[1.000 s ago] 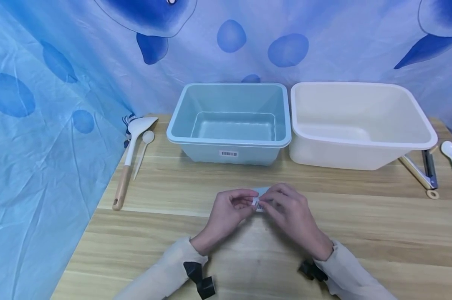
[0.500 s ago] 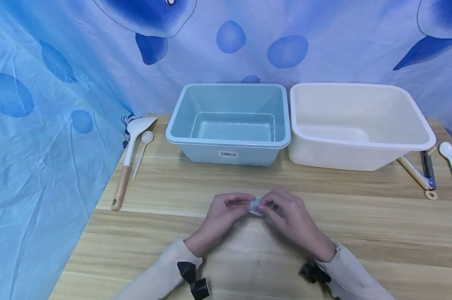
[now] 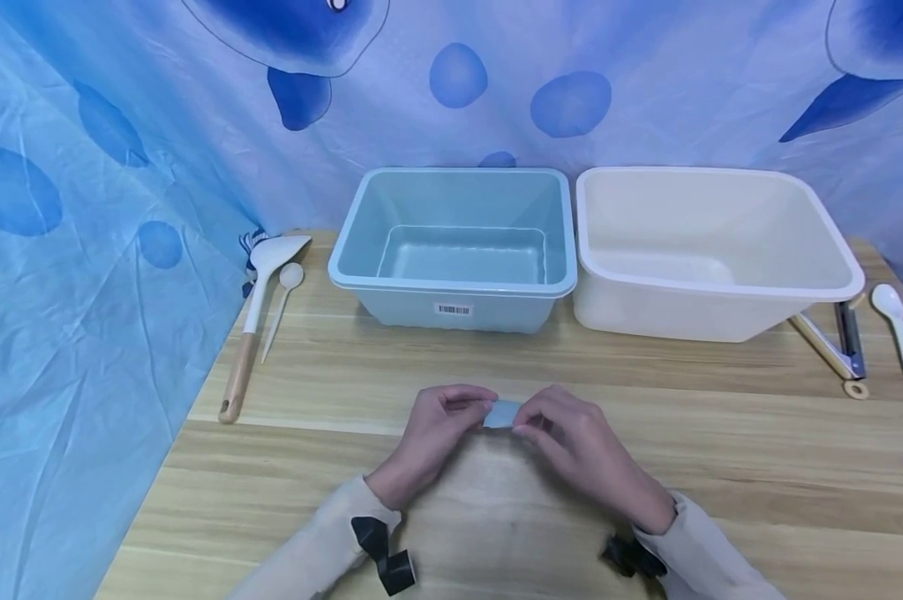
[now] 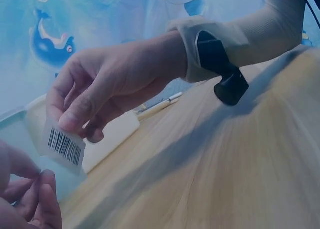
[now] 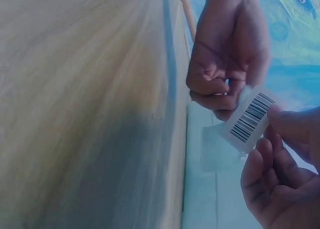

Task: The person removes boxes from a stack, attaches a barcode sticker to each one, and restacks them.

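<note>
Both hands meet over the middle of the wooden table [image 3: 759,467]. Between them is a small pale label [image 3: 502,413] with a barcode [image 5: 248,118] printed on its underside. My left hand [image 3: 481,408] pinches its left end with thumb and forefinger. My right hand [image 3: 526,421] pinches the right end, its thumb pressed on the label's top edge [image 4: 62,146]. In the head view the label shows only its plain pale-blue face. Both wrists carry black straps over beige sleeves.
A light-blue bin [image 3: 453,287] and a white bin [image 3: 709,292] stand side by side at the back. A wooden-handled spatula [image 3: 256,308] and a small white spoon [image 3: 280,300] lie at the left. Metal tongs [image 3: 834,346] and a white spoon [image 3: 901,333] lie at the right.
The hands drifted slightly left and toward me. The label turned over, so its barcode no longer faces the head camera.
</note>
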### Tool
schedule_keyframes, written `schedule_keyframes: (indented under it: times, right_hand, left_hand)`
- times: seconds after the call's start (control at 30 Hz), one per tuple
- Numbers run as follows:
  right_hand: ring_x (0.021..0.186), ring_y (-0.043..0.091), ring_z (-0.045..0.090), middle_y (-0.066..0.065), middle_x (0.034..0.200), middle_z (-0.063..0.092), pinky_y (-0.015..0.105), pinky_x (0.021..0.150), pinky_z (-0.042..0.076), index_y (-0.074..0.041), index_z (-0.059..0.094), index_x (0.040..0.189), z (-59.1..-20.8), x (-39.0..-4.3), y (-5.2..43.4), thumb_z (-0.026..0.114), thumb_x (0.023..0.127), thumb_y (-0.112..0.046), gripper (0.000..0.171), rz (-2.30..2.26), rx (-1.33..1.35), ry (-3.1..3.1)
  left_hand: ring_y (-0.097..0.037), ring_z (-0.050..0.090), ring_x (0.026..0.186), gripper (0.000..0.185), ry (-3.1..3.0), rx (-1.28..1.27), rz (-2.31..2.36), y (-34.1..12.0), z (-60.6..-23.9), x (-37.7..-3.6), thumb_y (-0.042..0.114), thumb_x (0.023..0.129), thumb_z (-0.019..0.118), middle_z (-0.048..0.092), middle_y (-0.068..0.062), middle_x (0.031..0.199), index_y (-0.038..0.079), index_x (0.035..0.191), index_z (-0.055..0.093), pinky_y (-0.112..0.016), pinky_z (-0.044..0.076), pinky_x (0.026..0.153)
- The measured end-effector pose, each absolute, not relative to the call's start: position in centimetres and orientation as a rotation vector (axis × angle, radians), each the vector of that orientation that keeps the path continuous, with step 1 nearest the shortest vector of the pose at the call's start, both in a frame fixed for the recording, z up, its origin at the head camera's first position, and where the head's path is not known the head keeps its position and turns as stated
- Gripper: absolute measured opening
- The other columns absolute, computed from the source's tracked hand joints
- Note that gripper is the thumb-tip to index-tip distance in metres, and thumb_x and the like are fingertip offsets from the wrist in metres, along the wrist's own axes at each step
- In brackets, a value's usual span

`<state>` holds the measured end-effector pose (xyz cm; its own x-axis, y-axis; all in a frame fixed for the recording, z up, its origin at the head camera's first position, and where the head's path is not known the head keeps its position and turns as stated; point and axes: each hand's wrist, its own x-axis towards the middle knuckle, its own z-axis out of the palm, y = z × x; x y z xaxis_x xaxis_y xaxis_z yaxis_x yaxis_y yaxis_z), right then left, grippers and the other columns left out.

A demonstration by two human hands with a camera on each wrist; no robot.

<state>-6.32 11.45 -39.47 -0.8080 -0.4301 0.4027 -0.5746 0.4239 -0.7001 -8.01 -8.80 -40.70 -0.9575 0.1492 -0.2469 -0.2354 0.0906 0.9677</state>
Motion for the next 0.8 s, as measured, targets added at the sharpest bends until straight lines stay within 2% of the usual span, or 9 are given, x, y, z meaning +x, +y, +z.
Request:
schedule_keyframes:
  times: [0.23,0.43,0.6,0.7,0.8]
  right_hand:
    - [0.078,0.0,0.061,-0.008,0.088,0.067,0.021,0.069,0.056,-0.017,0.068,0.089,-39.0,-6.2,11.8,0.074,0.083,-0.007,0.013,1.395,0.806,-2.581]
    - [0.076,0.001,0.063,-0.01,0.084,0.067,0.024,0.069,0.057,-0.018,0.069,0.087,-38.9,-6.5,12.1,0.074,0.082,-0.005,0.015,1.45,0.743,-2.583]
    - [0.076,0.002,0.064,-0.007,0.085,0.069,0.023,0.07,0.057,-0.018,0.069,0.088,-38.9,-6.6,12.2,0.074,0.083,-0.007,0.013,1.48,0.69,-2.617]
    - [0.075,0.003,0.064,-0.006,0.085,0.068,0.023,0.069,0.056,-0.019,0.069,0.088,-38.8,-6.6,12.3,0.073,0.084,-0.01,0.011,1.483,0.68,-2.628]
    - [0.074,0.002,0.063,-0.008,0.084,0.068,0.023,0.068,0.055,-0.02,0.069,0.089,-38.9,-6.6,12.4,0.073,0.085,-0.009,0.012,1.478,0.69,-2.625]
  left_hand:
    - [-0.014,0.07,0.085,0.015,2.319,0.047,1.801,-9.7,-41.4,-8.6,0.003,0.085,0.065,0.074,-0.013,0.093,0.003,0.098,0.073,-0.022,0.056,0.076]
    - [-0.009,0.067,0.075,0.015,2.608,0.265,1.576,-10.2,-41.6,-8.7,0.002,0.084,0.066,0.074,-0.006,0.084,0.005,0.096,0.073,-0.019,0.054,0.066]
    - [-0.005,0.058,0.063,0.017,2.932,0.406,1.204,-10.6,-40.2,-8.7,0.008,0.084,0.067,0.072,0.0,0.077,0.009,0.098,0.075,-0.021,0.05,0.058]
    - [-0.008,0.062,0.072,0.014,3.005,0.496,1.144,-10.8,-38.8,-8.8,0.01,0.084,0.07,0.073,0.0,0.087,0.012,0.096,0.076,-0.023,0.052,0.063]
    - [-0.012,0.065,0.086,0.01,2.952,0.722,1.235,-10.4,-37.7,-8.6,0.012,0.084,0.074,0.073,0.0,0.097,0.012,0.094,0.075,-0.024,0.053,0.067]
